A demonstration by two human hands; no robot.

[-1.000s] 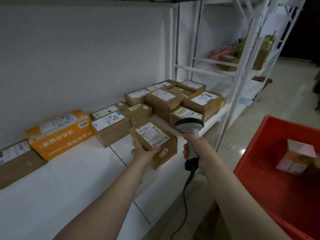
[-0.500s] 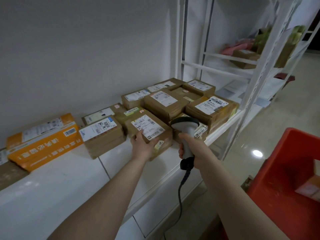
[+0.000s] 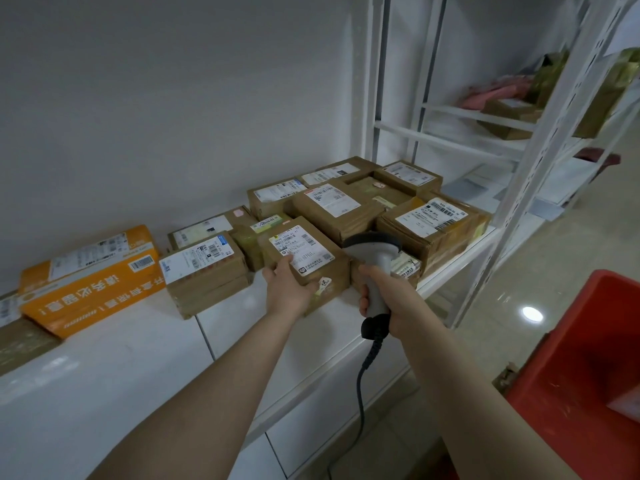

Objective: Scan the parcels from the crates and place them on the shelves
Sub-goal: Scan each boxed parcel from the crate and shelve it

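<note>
The left hand (image 3: 289, 289) is clamping its grip over the near edge of a stiff, probably light cardboard parcel (image 3: 306, 249), while the right hand (image 3: 389, 299) is clutching the barcode scanner (image 3: 375, 252).

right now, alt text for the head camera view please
A person's left hand holds a labelled brown parcel on a white shelf among other boxes, while the right hand grips a corded barcode scanner. A red crate sits at lower right.

brown labelled parcel (image 3: 304, 258) flat on white shelf (image 3: 121, 358), snug among taped cardboard parcels (image 3: 363, 206), label up
</note>
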